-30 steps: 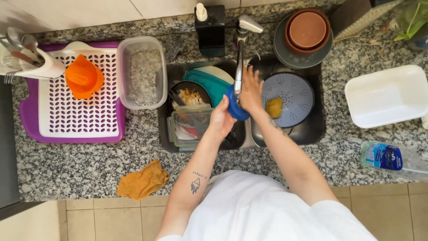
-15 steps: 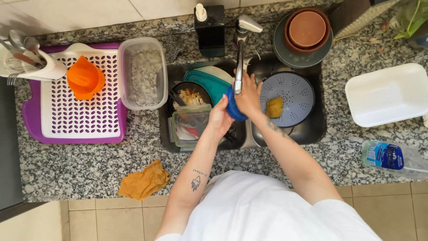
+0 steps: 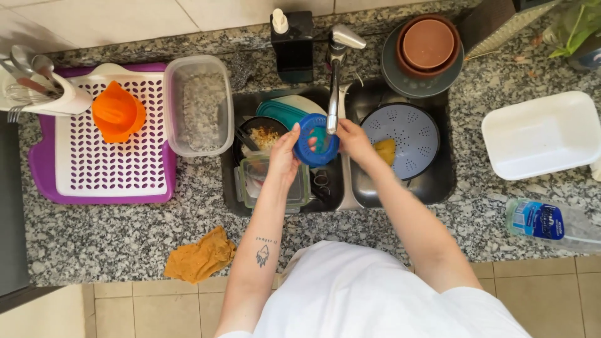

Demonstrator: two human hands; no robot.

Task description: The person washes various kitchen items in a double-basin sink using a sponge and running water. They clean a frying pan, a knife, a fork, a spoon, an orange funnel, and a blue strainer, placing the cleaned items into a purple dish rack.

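Over the double sink point(image 3: 285, 205), both my hands hold a small round blue lid point(image 3: 313, 139) under the spout of the chrome tap point(image 3: 333, 87). My left hand point(image 3: 285, 155) grips its left rim. My right hand point(image 3: 352, 139) is on its right side, just left of a yellow sponge point(image 3: 386, 150). The lid faces up, showing its inside. Below my left hand, the left basin holds clear plastic containers point(image 3: 270, 183), a dark bowl with food scraps point(image 3: 261, 134) and a teal lid point(image 3: 280, 113). A grey colander point(image 3: 410, 134) lies in the right basin.
A white and purple drying rack point(image 3: 106, 150) at left carries an orange juicer point(image 3: 117, 112), beside a clear tub point(image 3: 198, 103) and a cutlery holder point(image 3: 37, 94). An orange cloth point(image 3: 200, 256) lies near the counter's edge. At right: stacked bowls point(image 3: 427, 47), white foam tray point(image 3: 541, 134), plastic bottle point(image 3: 548, 220).
The blue lid has turned from edge-on to facing up, and shifted slightly left under the tap. Both hands stay on it.
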